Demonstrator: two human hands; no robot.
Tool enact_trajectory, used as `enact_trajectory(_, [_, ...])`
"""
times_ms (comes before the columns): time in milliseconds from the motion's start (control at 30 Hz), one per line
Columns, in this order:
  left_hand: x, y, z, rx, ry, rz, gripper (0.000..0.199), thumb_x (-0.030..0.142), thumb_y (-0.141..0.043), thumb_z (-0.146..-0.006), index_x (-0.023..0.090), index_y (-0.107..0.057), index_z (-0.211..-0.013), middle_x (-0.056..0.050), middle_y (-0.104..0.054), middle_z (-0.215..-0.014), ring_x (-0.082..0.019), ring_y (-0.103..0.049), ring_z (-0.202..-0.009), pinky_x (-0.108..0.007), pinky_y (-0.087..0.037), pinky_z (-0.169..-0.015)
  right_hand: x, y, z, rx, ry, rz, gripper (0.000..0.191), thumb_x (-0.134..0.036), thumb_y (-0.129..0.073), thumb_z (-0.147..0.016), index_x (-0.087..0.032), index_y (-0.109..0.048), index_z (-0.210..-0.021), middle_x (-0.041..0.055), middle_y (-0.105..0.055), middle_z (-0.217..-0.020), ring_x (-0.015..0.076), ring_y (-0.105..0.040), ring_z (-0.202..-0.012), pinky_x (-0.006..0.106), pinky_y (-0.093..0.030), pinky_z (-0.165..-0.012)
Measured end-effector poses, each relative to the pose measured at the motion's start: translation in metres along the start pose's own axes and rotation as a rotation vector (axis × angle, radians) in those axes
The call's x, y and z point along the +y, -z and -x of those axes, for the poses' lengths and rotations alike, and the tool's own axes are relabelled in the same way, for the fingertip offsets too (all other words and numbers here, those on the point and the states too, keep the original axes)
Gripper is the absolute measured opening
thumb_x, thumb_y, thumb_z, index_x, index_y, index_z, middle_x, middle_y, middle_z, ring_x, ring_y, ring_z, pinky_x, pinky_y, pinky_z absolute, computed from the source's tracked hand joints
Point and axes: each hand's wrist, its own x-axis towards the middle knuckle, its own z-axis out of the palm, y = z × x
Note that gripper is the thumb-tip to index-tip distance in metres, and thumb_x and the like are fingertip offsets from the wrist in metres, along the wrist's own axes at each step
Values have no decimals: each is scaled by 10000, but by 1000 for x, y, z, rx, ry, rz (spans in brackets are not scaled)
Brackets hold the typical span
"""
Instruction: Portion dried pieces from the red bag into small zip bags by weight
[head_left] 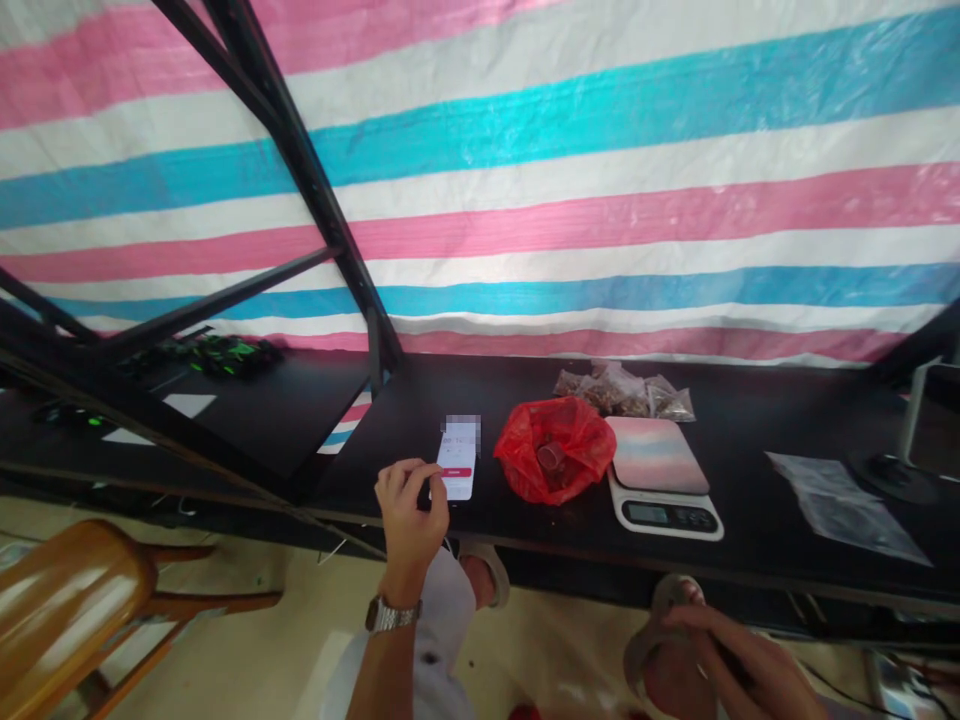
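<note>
Black tabletop (750, 440) bears a phone (459, 458), its long axis running away from the person with a slight tilt. The left hand (409, 508) is far nearer, curled, its fingers (401, 478) at the phone's lower edge; whether they grip it, I cannot tell. The right hand (739, 662), cut off by the frame, sits below the table edge by a sandal (660, 640); its hold is unclear. A red bag (555, 450) and scale (660, 475) lie beside the phone. The top of the screen (459, 430) is blurred.
</note>
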Motion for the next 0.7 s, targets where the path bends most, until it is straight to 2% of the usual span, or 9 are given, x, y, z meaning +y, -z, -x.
enact_trajectory(100, [30,-9,3,-21,-133,133,175,138,-562,-971,227,-698,-907,-63,-692,-847,-234,-632,-825,-379,-491,-803,0,26,-18,155,11,64,283,-460,-615,-928,-287,-838,-956,93,-847,-947,272,-821,-858,295,-658,-778])
enact_trajectory(200, [63,-23,4,-130,-273,176,187,105,-562,-961,221,-707,-945,-63,-719,-868,-226,-659,-843,-370,-508,-808,-25,46,-42,129,85,116,268,-440,-609,-935,-270,-816,-943,94,-827,-904,247,-796,-808,286,-642,-749])
enact_trajectory(267, [78,-31,2,-135,-295,163,183,109,-574,-966,220,-718,-968,-71,-736,-922,-229,-673,-881,-375,-518,-834,-45,50,-59,144,175,125,244,-391,-582,-974,-265,-790,-959,82,-803,-899,220,-768,-792,275,-625,-734])
enact_trajectory(333, [87,-36,-3,-131,-297,174,197,111,-580,-971,217,-732,-1039,-86,-760,-1030,-242,-679,-974,-392,-526,-902,-64,45,-78,107,294,132,239,-341,-552,-1012,-262,-778,-1004,65,-778,-881,194,-729,-725,259,-591,-648])
enact_trajectory(367, [90,-38,-5,-152,-307,183,220,107,-579,-973,215,-733,-1086,-90,-769,-1100,-251,-675,-1039,-404,-521,-949,-73,38,-89,74,330,142,243,-309,-533,-1036,-260,-771,-1044,66,-777,-921,191,-725,-745,265,-590,-662])
enact_trajectory(400, [93,-41,-7,-194,-320,184,248,103,-577,-974,212,-729,-1137,-92,-772,-1165,-261,-663,-1110,-418,-509,-995,-80,30,-101,43,391,155,252,-273,-514,-1047,-255,-765,-1063,70,-781,-973,194,-735,-807,276,-598,-715])
enact_trajectory(467, [96,-45,-9,-291,-325,153,293,84,-563,-973,198,-713,-1197,-88,-779,-1219,-278,-634,-1201,-446,-472,-1054,-92,9,-130,-32,450,230,265,-210,-506,-1054,-235,-753,-1147,90,-781,-1121,228,-735,-1025,342,-590,-928])
enact_trajectory(567, [100,-55,-7,-374,-222,49,266,67,-566,-962,183,-712,-1152,-85,-798,-1125,-304,-619,-1198,-484,-436,-1050,-105,-19,-174,-131,403,484,218,-226,-591,-1039,-180,-740,-1192,136,-770,-1201,300,-701,-1133,436,-535,-1040])
enact_trajectory(700, [101,-65,-7,-437,-122,-23,211,69,-598,-945,203,-732,-1038,-68,-783,-999,-295,-618,-1090,-470,-424,-1008,-106,-29,-208,-245,283,676,184,-267,-637,-1028,-181,-739,-1155,141,-788,-1159,318,-717,-1117,411,-523,-972])
